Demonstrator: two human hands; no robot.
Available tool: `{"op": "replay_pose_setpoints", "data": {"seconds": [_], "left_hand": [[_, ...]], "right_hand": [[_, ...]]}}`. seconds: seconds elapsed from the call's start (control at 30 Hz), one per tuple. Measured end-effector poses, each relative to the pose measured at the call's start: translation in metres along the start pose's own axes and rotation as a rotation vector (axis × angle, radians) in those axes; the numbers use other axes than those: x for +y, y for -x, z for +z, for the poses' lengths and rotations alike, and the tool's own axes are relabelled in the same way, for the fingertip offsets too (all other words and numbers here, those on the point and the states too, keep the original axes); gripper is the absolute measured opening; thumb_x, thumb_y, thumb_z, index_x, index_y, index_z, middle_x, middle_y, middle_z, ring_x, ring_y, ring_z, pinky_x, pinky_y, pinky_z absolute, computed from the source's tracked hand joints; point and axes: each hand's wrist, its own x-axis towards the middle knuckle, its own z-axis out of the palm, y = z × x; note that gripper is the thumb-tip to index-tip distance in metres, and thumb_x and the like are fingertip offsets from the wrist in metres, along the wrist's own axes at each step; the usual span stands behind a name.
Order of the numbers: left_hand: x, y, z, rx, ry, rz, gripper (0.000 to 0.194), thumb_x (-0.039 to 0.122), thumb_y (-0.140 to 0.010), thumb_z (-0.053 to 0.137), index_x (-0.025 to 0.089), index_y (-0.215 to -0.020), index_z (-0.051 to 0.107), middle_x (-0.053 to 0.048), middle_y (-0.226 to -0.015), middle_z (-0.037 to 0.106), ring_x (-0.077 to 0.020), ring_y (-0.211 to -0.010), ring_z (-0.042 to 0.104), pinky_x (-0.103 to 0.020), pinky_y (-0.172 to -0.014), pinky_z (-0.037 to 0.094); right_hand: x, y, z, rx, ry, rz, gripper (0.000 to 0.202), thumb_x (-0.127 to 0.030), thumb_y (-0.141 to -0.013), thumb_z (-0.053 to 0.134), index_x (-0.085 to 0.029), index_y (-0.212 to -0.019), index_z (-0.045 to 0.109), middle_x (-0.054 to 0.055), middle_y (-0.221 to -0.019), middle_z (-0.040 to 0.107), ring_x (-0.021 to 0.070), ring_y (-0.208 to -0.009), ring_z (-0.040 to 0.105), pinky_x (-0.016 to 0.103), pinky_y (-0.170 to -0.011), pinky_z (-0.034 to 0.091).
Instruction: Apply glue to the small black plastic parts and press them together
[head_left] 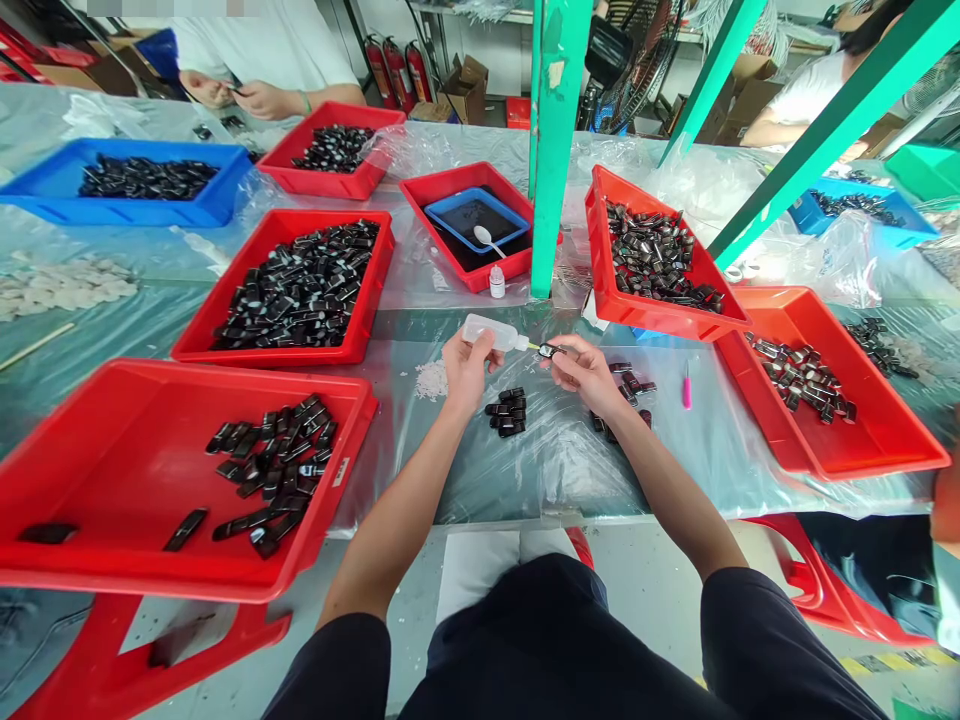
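My left hand [466, 366] is wrapped round a translucent squeeze bottle [489, 330] lying nearly level, its thin nozzle pointing right. The nozzle tip reaches a small black part [550, 350], pinched between the fingers of my right hand [583, 370]. Below and between the hands, a small group of black parts [508, 412] lies on the plastic-covered table [555, 475]. More black parts [631, 385] lie beside and partly under my right forearm. Left of my left hand is a little heap of small whitish pieces [431, 380].
Red trays [97, 440] of black parts stand left and right [892, 425]. Ahead are a red tray [480, 277] with a blue tray and spoon, a small white bottle [496, 282] and a green post [551, 150]. A pink-handled tool [687, 390] lies right. Two people sit across.
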Motion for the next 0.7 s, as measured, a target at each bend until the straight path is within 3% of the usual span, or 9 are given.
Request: {"op": "replay_pose_setpoints", "data": {"seconds": [0.23,0.7], "left_hand": [[-0.0032,-0.0013,-0.0043,0.017,-0.035,0.030,0.049,0.062,-0.073,0.081,0.016,-0.077,0.066,0.001,-0.056,0.059,-0.0086,-0.046,0.050,-0.021,-0.043,0.032],[0.0017,0.0000,0.0031,0.015,0.014,0.017,0.053,0.065,-0.070,0.083,0.016,-0.077,0.065,0.000,-0.060,0.064,-0.0094,-0.046,0.054,-0.022,-0.042,0.040]], "right_hand": [[0.0009,0.0005,-0.0003,-0.026,0.029,0.011,0.047,-0.056,-0.080,0.083,-0.022,-0.108,0.067,0.003,-0.082,0.075,0.0091,-0.055,0.050,0.022,-0.044,0.025],[-0.0075,0.0021,0.0055,0.022,-0.004,0.062,0.054,-0.060,-0.073,0.086,-0.025,-0.106,0.062,0.001,-0.082,0.073,0.0092,-0.055,0.051,0.021,-0.043,0.026]]}}
